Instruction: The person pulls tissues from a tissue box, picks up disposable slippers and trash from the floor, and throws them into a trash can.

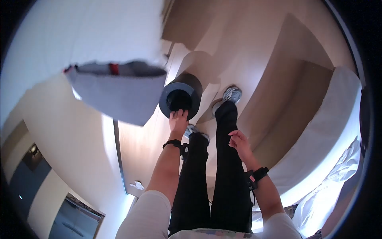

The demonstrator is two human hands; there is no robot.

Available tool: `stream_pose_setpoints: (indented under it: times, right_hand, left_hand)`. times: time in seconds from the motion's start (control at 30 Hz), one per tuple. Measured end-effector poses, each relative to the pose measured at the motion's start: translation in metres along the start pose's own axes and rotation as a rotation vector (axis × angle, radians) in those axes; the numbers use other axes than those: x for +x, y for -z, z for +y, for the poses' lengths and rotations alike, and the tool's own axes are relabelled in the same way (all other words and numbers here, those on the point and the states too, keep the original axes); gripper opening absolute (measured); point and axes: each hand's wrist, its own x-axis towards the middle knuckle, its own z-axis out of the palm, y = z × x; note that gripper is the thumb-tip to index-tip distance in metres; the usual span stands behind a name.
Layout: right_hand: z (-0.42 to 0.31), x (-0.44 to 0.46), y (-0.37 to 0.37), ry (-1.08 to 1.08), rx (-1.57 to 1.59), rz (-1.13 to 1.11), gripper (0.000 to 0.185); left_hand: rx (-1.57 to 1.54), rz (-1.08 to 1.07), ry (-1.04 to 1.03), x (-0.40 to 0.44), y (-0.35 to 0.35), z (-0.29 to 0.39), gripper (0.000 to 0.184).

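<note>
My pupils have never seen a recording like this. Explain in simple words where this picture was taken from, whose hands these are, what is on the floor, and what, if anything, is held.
There is no robot here. A person wears a camera on the head, pointing forward and down, so we look along their own arms and legs. The edges bow because the lens is very wide.

On the pale floor stands a dark round bin. The left hand is at its near rim; whether it has a firm grip is hard to tell. The right hand is loosely curled, with nothing visible in it. Each arm wears a black band, left and right.
</note>
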Motion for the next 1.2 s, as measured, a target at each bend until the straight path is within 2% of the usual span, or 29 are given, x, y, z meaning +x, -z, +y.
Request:
stream_pose_setpoints:
  times: [0.23,0.4,0.43,0.6,0.63,0.67,0.73,0.77,0.8,0.83,0.87,0.9,0.93,0.97,1.03,1.07,1.1,1.13,1.17,1.2]
  right_hand:
    - [0.093,-0.010,-0.068,-0.070,-0.161,-0.044,0.009]
    - [0.131,-0.037,-0.081,-0.109,-0.285,-0.121,0.009]
    - [0.134,-0.039,-0.076,-0.128,-0.317,-0.135,0.009]
    - [0.117,-0.043,-0.088,-0.078,-0.514,-0.116,0.012]
    - [0.098,-0.070,-0.096,-0.074,-0.537,-0.103,0.013]
    - [0.087,-0.074,-0.100,-0.064,-0.532,-0.115,0.013]
    - [0.067,-0.092,-0.110,0.046,-0.514,-0.124,0.013]
    - [0.064,-0.100,-0.119,0.097,-0.532,-0.144,0.013]
    - [0.053,-0.107,-0.121,0.130,-0.536,-0.156,0.014]
    - [0.040,-0.117,-0.125,0.165,-0.538,-0.169,0.014]
    - [0.026,-0.138,-0.132,0.220,-0.541,-0.198,0.014]
    - [0.016,-0.156,-0.139,0.248,-0.561,-0.216,0.015]
    - [0.006,-0.175,-0.145,0.276,-0.580,-0.232,0.015]
    - [-0.007,-0.200,-0.150,0.310,-0.636,-0.240,0.016]
    - [-0.022,-0.237,-0.154,0.376,-0.665,-0.278,0.017]
    - [-0.031,-0.250,-0.157,0.391,-0.699,-0.301,0.018]
    - [-0.036,-0.259,-0.160,0.332,-0.733,-0.310,0.020]
    - [-0.041,-0.268,-0.163,0.364,-0.743,-0.324,0.020]
    - [-0.046,-0.280,-0.166,0.349,-0.735,-0.404,0.020]
    - [-0.048,-0.288,-0.167,0.327,-0.728,-0.485,0.020]
  left_hand:
    - [0.012,-0.147,0.355,-0.118,-0.061,-0.100,0.043]
    - [-0.036,0.063,0.565,-0.176,-0.069,-0.147,0.045]
    - [-0.044,0.029,0.624,-0.181,-0.075,-0.152,0.047]
    - [-0.304,-0.103,0.715,-0.191,-0.091,-0.168,0.089]
    - [-0.358,-0.063,0.748,-0.214,-0.065,-0.158,0.092]
    - [-0.433,-0.014,0.760,-0.216,-0.069,-0.153,0.096]
    - [-0.806,0.021,0.807,-0.221,-0.059,-0.154,0.094]
    - [-0.877,0.083,0.808,-0.227,-0.055,-0.160,0.089]
    - [-1.113,0.112,0.801,-0.234,-0.031,-0.163,0.082]
    - [-1.375,0.247,0.716,-0.246,-0.011,-0.164,0.070]
    - [-1.590,0.439,0.685,-0.267,0.049,-0.149,0.059]
    - [-1.555,0.487,0.657,-0.284,0.072,-0.154,0.056]
    - [-1.734,0.578,0.602,-0.305,0.101,-0.153,0.057]
    - [-1.978,0.644,0.576,-0.341,0.177,-0.134,0.057]
    - [-2.312,0.656,0.236,-0.381,0.201,-0.138,0.058]
    - [-2.349,0.661,0.385,-0.407,0.232,-0.130,0.054]
    - [-2.243,0.747,0.385,-0.426,0.243,-0.129,0.050]
    - [-2.142,0.829,0.397,-0.446,0.251,-0.124,0.048]
    - [-2.141,0.972,0.395,-0.466,0.289,-0.107,0.045]
    - [-2.132,0.997,0.395,-0.481,0.309,-0.097,0.045]
